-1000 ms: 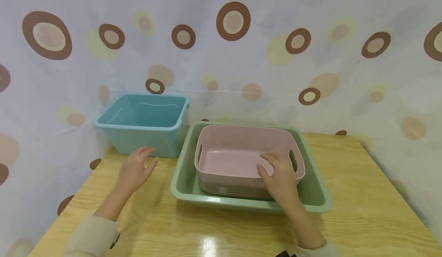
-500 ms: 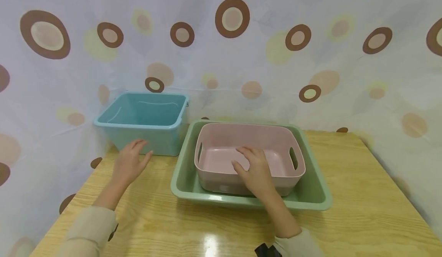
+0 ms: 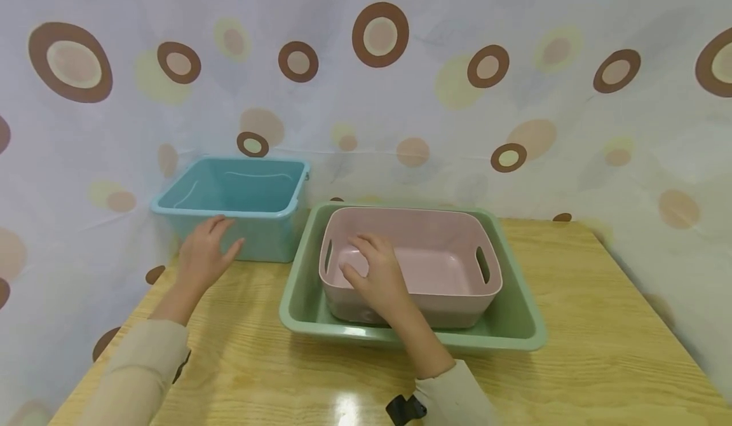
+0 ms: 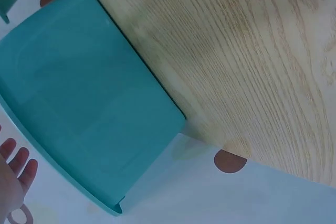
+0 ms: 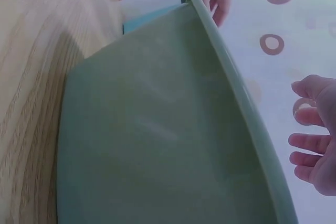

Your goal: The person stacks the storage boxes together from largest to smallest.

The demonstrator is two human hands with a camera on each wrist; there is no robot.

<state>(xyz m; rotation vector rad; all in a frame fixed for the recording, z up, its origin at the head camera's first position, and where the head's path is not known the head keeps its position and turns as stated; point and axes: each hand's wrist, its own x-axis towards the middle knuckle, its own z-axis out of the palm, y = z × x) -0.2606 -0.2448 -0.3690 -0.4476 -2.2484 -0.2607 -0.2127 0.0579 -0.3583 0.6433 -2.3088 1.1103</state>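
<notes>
In the head view my left hand (image 3: 201, 255) hovers before the front wall of a blue plastic bin (image 3: 269, 238), fingers loosely bent and holding nothing. The left wrist view shows its fingertips (image 4: 26, 174) beside the bin's rim. My right hand (image 3: 379, 276) is over the left part of a pink basket (image 3: 434, 267), thumb and fingers apart with nothing between them. That basket, which has a slot handle at each end, sits inside a wider green basin (image 3: 520, 305). In the right wrist view the basin's outer wall (image 5: 142, 124) fills the middle, and my right hand (image 5: 317, 135) is past its rim.
All the containers stand on a light wooden table (image 3: 595, 324), the blue bin at the back left, left of the basin. Behind and beside the table hangs a pale curtain (image 3: 446, 6) with brown ringed spots. A black strap (image 3: 406, 408) shows at the right sleeve.
My right hand has swept left across the pink basket, from its right end to its left part. The left hand has shifted slightly left and up toward the blue bin. The containers have stayed put.
</notes>
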